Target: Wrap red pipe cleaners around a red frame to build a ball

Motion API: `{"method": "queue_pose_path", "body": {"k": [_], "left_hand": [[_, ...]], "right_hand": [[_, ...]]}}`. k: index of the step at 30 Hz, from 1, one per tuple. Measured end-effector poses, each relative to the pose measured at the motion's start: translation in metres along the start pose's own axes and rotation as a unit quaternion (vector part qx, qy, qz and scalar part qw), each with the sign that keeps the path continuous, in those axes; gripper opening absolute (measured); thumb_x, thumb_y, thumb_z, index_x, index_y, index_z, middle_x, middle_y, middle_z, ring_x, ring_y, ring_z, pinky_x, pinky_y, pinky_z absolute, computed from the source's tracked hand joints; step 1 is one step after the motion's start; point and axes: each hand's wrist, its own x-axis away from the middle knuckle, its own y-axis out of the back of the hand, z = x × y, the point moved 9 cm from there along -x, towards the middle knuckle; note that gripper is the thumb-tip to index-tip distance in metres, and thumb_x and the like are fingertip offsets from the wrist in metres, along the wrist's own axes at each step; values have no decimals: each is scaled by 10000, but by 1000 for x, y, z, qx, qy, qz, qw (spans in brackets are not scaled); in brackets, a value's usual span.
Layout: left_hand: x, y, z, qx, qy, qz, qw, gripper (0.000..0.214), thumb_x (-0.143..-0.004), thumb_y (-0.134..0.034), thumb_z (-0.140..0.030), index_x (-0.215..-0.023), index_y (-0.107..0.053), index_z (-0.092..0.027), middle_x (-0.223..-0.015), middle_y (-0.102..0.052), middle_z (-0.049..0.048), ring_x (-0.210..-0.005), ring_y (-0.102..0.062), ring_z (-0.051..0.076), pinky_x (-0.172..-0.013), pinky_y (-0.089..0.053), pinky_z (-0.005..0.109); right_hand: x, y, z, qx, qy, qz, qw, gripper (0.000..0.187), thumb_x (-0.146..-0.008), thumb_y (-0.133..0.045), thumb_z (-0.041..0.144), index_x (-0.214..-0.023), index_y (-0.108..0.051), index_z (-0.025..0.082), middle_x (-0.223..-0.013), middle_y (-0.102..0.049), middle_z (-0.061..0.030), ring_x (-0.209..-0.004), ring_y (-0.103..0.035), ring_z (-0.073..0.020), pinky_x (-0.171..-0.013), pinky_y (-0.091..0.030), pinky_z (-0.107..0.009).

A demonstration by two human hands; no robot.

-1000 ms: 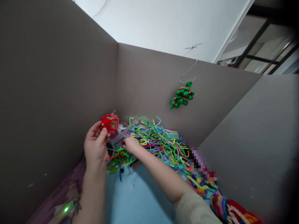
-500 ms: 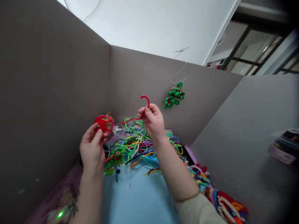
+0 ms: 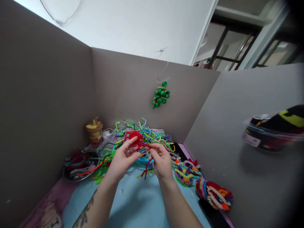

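Over the pile of pipe cleaners, my left hand (image 3: pixel 124 158) is closed on a round red piece (image 3: pixel 131 135), holding it from behind and below. That piece looks made of red pipe cleaner, with a few small green spots. Close by on the right, my right hand (image 3: pixel 161 161) pinches a red pipe cleaner (image 3: pixel 145 171) that runs across to the round piece. One end of the strand dangles below the fingers, bent and darker red. How the strand joins the piece is hidden by my fingers.
Pipe cleaners of many colours (image 3: pixel 149 134) heap at the back of the blue surface (image 3: pixel 133 202). A metal bowl (image 3: pixel 95 163) and brown jar (image 3: pixel 94 133) stand left. Colourful woven pieces (image 3: pixel 186 174) lie right. A green ornament (image 3: pixel 161 95) and plastic tub (image 3: pixel 268 136) hang on the partitions.
Both hands have come together and lower, carrying the red piece rightward to the red pipe cleaner. The strand, stretched between them before, is now gathered close. The view has shifted right.
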Motion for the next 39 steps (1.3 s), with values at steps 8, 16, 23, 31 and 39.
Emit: {"method": "queue_pose_path", "body": {"k": [8, 16, 23, 31, 39], "left_hand": [[-5, 2, 15, -95, 7, -49, 994, 519, -681, -740, -290, -1165, -612, -155, -839, -702, 58, -713, -653, 162, -693, -523, 298], [-5, -3, 9, -222, -83, -18, 971, 419, -676, -737, -254, -1092, -684, -256, -817, -711, 49, -748, -663, 207, -793, -514, 367], [1, -9, -12, -261, -151, -27, 953, 395, -646, -758, -242, -1036, -709, -282, -783, -722, 39, -770, -665, 228, -868, -497, 434], [-4, -7, 5, -191, -78, -18, 978, 411, -683, -739, -255, -1089, -678, -241, -939, -699, 67, -734, -668, 183, -768, -532, 360], [-4, -7, 9, -141, -38, -31, 989, 407, -660, -754, -244, -1058, -676, -200, -996, -684, 79, -745, -666, 170, -726, -547, 321]], "right_hand": [[-12, 10, -6, -46, -58, 29, 997, 154, -726, -640, 251, -860, -620, 178, -735, -702, -17, -513, -519, -82, -537, -422, -212], [-11, -2, -13, 103, -100, 180, 973, 183, -800, -586, 355, -869, -622, 189, -665, -611, 19, -523, -503, -88, -501, -386, -203], [-10, -6, -5, 133, -66, 173, 974, 134, -750, -611, 302, -703, -598, 177, -617, -536, 37, -566, -473, -93, -528, -366, -207], [-11, -8, 1, 136, -6, 157, 978, 76, -758, -629, 245, -795, -669, 192, -757, -659, -5, -695, -588, -132, -634, -460, -242], [-8, -13, 21, 213, 109, 148, 960, 91, -807, -599, 178, -803, -680, 220, -792, -635, -10, -751, -574, -139, -672, -457, -253]]}}
